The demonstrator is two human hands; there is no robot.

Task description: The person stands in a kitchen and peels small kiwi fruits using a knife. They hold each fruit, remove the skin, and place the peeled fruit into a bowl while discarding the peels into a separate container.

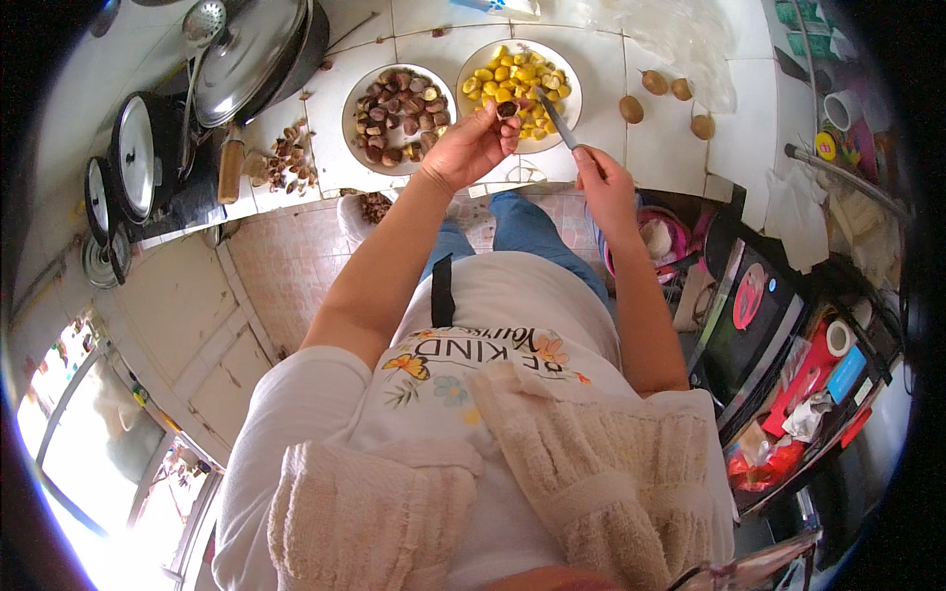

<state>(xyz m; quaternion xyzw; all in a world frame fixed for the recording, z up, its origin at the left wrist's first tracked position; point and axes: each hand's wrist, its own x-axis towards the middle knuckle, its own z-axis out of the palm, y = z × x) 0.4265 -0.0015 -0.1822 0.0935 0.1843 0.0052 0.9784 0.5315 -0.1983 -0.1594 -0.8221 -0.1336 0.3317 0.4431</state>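
Note:
My left hand [473, 144] holds a dark brown chestnut [507, 110] between its fingertips, over the gap between two plates. In my right hand [606, 185] is the handle of a small knife [558, 122], its blade pointing up and left above the right plate. That white plate [575, 81] holds many peeled yellow chestnuts [502, 72]. The left white plate [350, 140] bears chestnuts [395, 100], mostly with brown shells on and a few partly peeled.
Shell pieces [292, 159] lie on the white tiled counter [332, 89] at left, beside a wooden handle [230, 166] and a lidded pan [244, 59]. Several small brown fruits [631, 109] and a clear plastic bag [687, 44] lie at right. Below stands a pink container [669, 229].

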